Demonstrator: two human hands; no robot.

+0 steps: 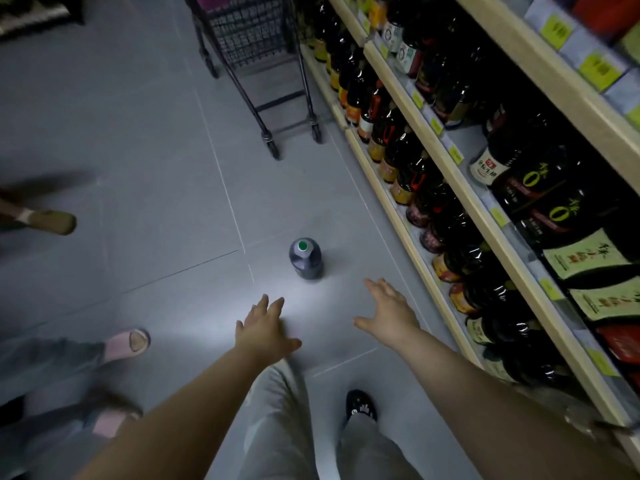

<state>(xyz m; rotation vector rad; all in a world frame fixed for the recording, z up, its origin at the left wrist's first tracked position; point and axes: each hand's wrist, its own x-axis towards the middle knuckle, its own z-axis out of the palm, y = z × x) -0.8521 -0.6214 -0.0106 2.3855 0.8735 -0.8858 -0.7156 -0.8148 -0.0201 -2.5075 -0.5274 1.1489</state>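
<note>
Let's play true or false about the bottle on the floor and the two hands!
1. The bottle stands upright on the floor. True.
2. The left hand is holding the bottle. False: it is open and not touching the bottle.
3. The bottle's cap is red. False: it is green.
4. The right hand has its fingers spread and holds nothing. True.
5. A shopping cart stands beyond the bottle, next to the shelves. True.
</note>
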